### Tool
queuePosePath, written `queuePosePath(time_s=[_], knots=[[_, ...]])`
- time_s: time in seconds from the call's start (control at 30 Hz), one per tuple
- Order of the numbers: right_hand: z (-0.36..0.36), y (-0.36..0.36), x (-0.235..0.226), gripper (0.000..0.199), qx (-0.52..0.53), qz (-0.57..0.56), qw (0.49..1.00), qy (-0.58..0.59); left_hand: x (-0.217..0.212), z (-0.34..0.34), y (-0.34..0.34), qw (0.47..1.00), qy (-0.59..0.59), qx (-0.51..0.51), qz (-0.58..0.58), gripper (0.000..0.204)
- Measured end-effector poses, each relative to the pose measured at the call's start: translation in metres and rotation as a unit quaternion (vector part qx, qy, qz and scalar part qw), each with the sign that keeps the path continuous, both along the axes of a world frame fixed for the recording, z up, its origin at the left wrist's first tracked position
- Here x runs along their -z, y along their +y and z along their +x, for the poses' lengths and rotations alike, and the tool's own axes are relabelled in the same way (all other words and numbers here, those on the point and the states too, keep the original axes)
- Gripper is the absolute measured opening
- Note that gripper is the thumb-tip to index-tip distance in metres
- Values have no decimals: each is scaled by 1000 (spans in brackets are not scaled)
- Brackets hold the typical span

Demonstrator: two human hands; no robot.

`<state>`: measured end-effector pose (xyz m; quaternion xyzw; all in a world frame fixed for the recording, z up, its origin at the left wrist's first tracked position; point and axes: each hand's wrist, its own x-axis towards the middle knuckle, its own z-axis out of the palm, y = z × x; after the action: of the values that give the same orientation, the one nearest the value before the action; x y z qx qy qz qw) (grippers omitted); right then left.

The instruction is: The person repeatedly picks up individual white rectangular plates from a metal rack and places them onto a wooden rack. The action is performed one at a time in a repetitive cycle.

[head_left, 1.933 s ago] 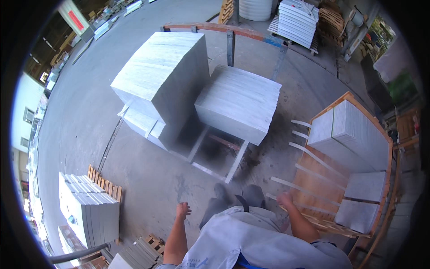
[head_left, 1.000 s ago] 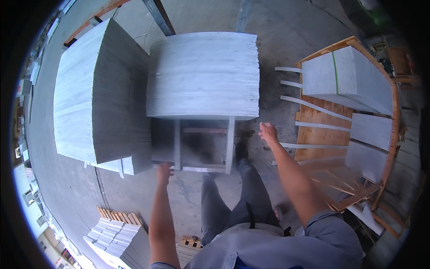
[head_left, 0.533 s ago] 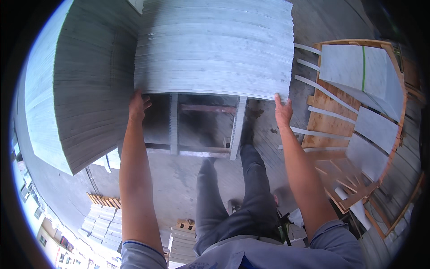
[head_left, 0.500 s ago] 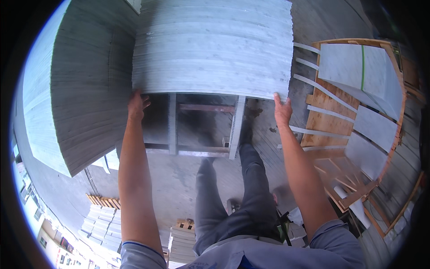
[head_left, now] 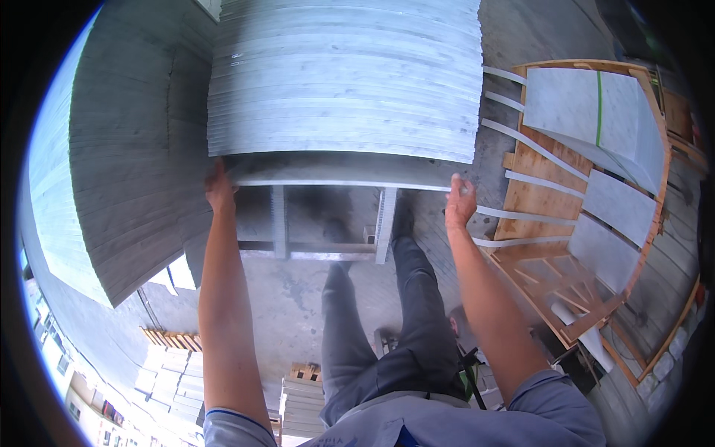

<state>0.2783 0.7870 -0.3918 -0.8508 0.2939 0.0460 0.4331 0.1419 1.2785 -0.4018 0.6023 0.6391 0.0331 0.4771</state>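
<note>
Evidently, the left hand (head_left: 220, 189) and right hand (head_left: 461, 203) are curling partly closed, gripping opposite ends of a thin, pale-grey, straight-edged stone slab (head_left: 342, 183). It is standing just before a blocky grey-white stone stack (head_left: 346, 89); separating seems underway, and moving on is calling for even support.

arms (head_left: 227, 313) stretched forward, well apart; left hand (head_left: 220, 191), right hand (head_left: 461, 203) both bent in grip

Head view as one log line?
slab: upper edge apart from stack; left hand: holding left end; right hand: holding right end
</note>
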Motion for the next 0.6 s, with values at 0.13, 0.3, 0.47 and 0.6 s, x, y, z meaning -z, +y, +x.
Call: queuePosePath(time_s=[0.13, 0.3, 0.47, 0.6], knots=[[-36, 18, 7, 58, 284, 414, 860, 89, 19, -38, 1, 976, -84, -175, -102, 55], [-93, 72, 32, 42, 316, 494, 784, 201, 39, -94, 2, 947, -119, -230, -188, 41], [-99, 53, 28, 35, 273, 500, 795, 209, 53, -137, -16, 932, -120, -264, -220, 37], [-100, 32, -7, 36, 203, 461, 841, 198, 39, -186, -50, 927, -144, -247, -243, 31]])
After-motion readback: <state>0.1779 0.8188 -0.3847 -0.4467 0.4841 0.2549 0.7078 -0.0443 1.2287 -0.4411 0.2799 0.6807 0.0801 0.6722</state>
